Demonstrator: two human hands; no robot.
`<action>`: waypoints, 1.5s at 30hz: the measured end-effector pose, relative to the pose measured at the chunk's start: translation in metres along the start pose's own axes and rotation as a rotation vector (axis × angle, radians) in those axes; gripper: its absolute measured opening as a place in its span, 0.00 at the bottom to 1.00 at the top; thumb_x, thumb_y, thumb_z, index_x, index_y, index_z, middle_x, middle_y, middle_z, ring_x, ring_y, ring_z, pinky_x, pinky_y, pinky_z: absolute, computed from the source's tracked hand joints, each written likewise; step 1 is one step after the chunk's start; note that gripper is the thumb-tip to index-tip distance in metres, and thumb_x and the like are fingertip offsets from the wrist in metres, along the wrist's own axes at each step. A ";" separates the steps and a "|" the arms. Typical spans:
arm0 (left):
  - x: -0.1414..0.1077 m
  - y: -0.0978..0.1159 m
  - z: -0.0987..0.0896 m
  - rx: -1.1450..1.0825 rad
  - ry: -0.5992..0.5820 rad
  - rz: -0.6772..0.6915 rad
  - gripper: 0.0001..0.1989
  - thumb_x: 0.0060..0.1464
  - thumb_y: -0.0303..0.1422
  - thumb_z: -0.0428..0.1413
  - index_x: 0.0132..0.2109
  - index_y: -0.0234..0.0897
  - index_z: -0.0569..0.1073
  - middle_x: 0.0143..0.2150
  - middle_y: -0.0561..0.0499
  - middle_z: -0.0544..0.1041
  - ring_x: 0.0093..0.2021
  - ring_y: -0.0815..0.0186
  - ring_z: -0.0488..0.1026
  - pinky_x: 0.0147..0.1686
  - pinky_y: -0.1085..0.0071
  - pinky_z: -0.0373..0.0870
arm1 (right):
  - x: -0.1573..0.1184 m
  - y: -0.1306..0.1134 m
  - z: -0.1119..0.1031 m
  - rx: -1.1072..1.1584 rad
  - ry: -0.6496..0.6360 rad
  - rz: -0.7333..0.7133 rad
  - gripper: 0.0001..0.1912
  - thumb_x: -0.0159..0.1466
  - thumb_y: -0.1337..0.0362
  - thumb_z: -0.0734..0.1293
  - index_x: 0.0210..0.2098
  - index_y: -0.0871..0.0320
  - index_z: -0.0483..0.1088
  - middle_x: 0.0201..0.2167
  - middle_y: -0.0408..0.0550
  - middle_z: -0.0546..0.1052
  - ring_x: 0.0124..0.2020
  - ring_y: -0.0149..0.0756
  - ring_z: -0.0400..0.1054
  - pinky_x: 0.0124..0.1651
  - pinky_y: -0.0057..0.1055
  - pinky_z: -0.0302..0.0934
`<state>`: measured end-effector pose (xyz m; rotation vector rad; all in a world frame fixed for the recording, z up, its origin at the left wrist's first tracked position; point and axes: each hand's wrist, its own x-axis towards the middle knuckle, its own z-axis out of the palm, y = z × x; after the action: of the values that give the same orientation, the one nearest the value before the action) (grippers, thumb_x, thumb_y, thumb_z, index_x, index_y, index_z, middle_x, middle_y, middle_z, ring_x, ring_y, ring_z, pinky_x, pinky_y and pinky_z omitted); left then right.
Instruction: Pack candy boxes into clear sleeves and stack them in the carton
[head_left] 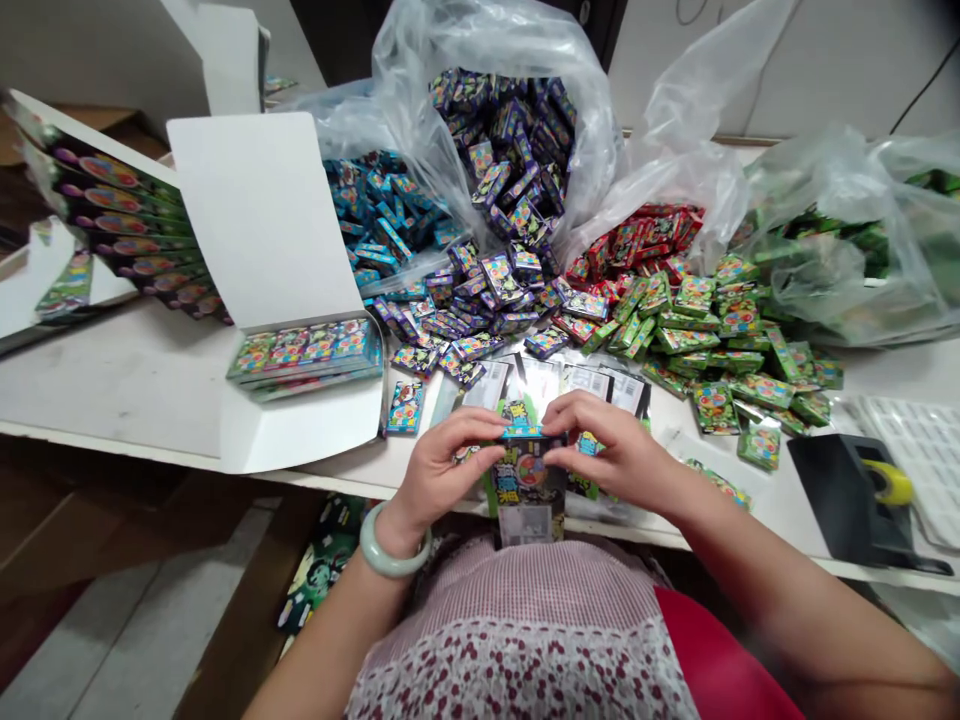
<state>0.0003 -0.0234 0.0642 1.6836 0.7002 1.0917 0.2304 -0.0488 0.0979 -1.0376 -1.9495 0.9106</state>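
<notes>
A dark printed package (529,490) with a green edge hangs upright at the table's front edge. My left hand (457,455) pinches its upper left corner between thumb and fingers. At the upper right corner, my right hand (596,445) grips the same package in the same way. A blue strip shows along the top between my fingertips; whether it is a separate small box I cannot tell. Behind my hands lie several flat clear-and-dark packages (585,380) with white labels. A small blue packet (405,407) lies left of them.
An open white carton (262,220) holding rows of small packets stands left. Plastic bags spill blue (382,225), purple (517,210), red (649,240) and green packets (694,340) across the table. A black tape dispenser (844,500) stands front right.
</notes>
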 end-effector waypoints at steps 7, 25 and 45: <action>0.003 -0.011 0.015 -0.010 0.104 -0.142 0.11 0.56 0.28 0.57 0.47 0.43 0.72 0.41 0.51 0.74 0.41 0.69 0.73 0.40 0.74 0.71 | -0.010 0.021 0.021 -0.024 0.226 -0.057 0.03 0.65 0.69 0.64 0.38 0.56 0.67 0.39 0.48 0.71 0.41 0.35 0.67 0.41 0.34 0.64; 0.027 -0.037 0.025 0.266 0.217 -0.226 0.07 0.51 0.36 0.60 0.39 0.46 0.75 0.40 0.54 0.76 0.45 0.63 0.72 0.48 0.67 0.70 | -0.108 0.097 -0.089 -0.590 0.366 0.835 0.08 0.64 0.66 0.65 0.42 0.60 0.73 0.44 0.55 0.74 0.44 0.40 0.68 0.48 0.35 0.59; 0.034 -0.020 0.042 0.161 0.104 -0.060 0.02 0.56 0.30 0.57 0.38 0.40 0.72 0.36 0.52 0.72 0.39 0.67 0.71 0.42 0.71 0.68 | -0.006 0.002 -0.071 0.072 -0.067 0.244 0.08 0.65 0.62 0.63 0.32 0.59 0.68 0.32 0.45 0.73 0.35 0.31 0.65 0.41 0.30 0.59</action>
<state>0.0534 -0.0047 0.0521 1.7384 0.9204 1.1115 0.2934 -0.0359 0.1292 -1.2352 -1.8560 1.1544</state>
